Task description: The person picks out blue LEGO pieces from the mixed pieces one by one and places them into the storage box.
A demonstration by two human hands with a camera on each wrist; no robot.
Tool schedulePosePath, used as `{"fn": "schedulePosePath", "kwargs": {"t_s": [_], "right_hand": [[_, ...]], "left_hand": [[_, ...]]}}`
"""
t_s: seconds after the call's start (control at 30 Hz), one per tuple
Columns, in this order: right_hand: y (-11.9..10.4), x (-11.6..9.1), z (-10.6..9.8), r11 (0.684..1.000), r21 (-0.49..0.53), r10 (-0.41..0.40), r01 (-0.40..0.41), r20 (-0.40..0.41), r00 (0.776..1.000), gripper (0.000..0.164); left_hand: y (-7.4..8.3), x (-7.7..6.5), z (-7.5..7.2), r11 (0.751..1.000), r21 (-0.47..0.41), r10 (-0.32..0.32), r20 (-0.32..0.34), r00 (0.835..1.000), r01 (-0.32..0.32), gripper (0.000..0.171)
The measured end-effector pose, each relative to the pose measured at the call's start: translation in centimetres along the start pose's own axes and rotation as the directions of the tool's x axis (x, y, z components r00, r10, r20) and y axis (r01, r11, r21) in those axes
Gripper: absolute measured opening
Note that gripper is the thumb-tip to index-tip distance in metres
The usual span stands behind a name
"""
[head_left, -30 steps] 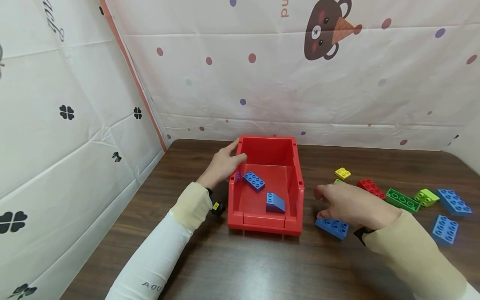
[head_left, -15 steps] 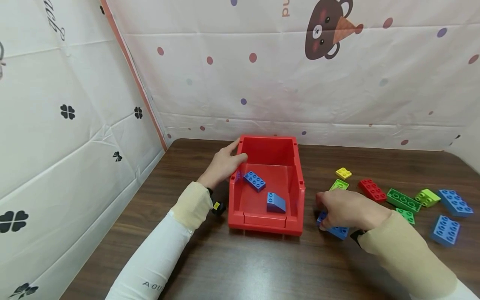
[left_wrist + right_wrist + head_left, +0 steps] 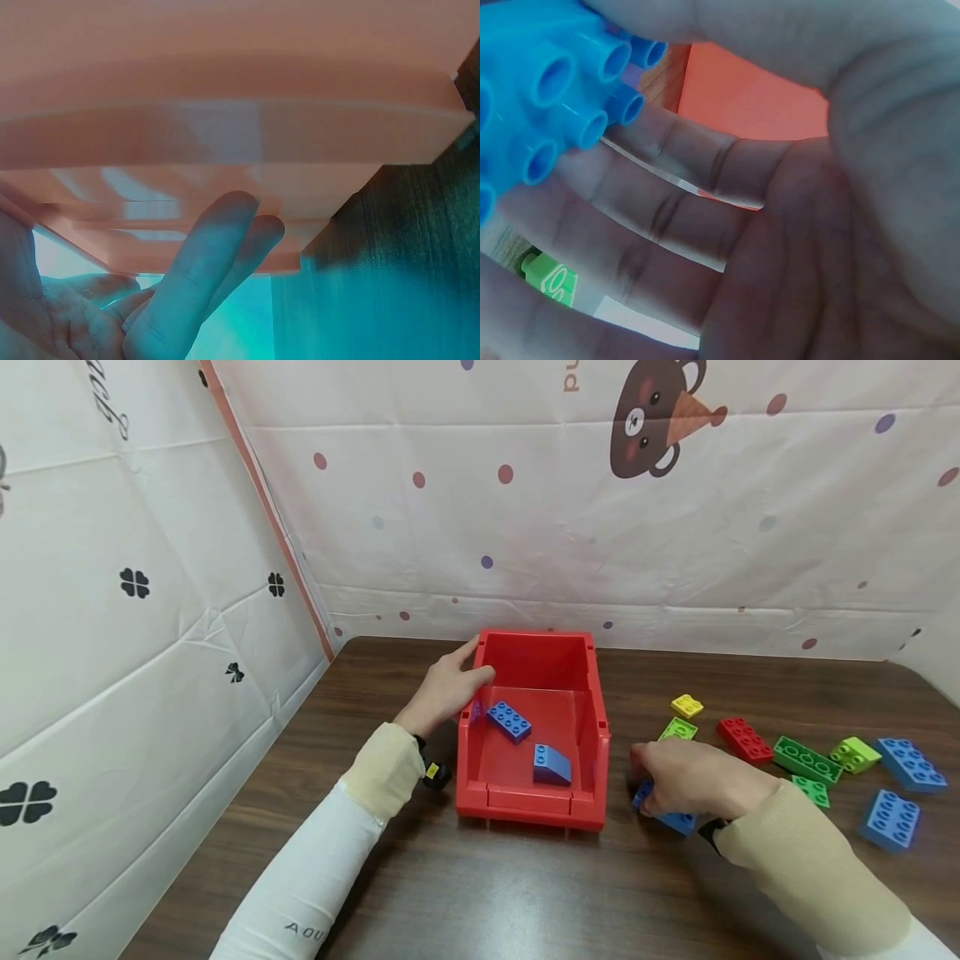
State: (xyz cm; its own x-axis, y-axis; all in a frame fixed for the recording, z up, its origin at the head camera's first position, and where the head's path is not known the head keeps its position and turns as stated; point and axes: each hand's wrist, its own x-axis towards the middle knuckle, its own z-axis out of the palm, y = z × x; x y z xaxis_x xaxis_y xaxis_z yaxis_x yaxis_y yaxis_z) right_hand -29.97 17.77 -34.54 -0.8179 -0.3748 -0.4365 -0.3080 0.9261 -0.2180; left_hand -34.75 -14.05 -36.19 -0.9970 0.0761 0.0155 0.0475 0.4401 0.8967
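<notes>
Between right-hand fingers point(image 3: 634, 259), blue brick point(image 3: 544, 112)

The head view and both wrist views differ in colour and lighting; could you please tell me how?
Head: balanced colours, a pale glare on the table; left wrist: hazy, the red bin washed to dull pink-orange, cyan cast low down; right wrist: vivid blue brick, bin orange-red.

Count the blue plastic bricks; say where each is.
5: a blue rectangular brick and blue sloped brick in the red plastic bin; blue studded brick pinched by the right hand; farther blue brick and nearer blue brick, both at far right. The hand may hide others.
</notes>
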Motion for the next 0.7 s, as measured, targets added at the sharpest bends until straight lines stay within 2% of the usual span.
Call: {"fn": "schedulePosePath", "kwargs": {"t_s": [0.47, 0.7], "right_hand": [[-0.04, 0.08, 0.3, 0.999, -0.018, -0.035, 0.034, -0.023, 0.999, 0.059], [-0.11, 0.08, 0.35, 1.0, -0.012, -0.024, 0.024, -0.021, 0.999, 0.058]], "left_hand": [[0.09, -0.16, -0.1, 1.0, -0.001, -0.004, 0.003, 1.0, 0.004, 0.081], [-0.01, -0.14, -0.04, 1.0, -0.001, -0.002, 0.0, 1.0, 0.002, 0.081]]}}
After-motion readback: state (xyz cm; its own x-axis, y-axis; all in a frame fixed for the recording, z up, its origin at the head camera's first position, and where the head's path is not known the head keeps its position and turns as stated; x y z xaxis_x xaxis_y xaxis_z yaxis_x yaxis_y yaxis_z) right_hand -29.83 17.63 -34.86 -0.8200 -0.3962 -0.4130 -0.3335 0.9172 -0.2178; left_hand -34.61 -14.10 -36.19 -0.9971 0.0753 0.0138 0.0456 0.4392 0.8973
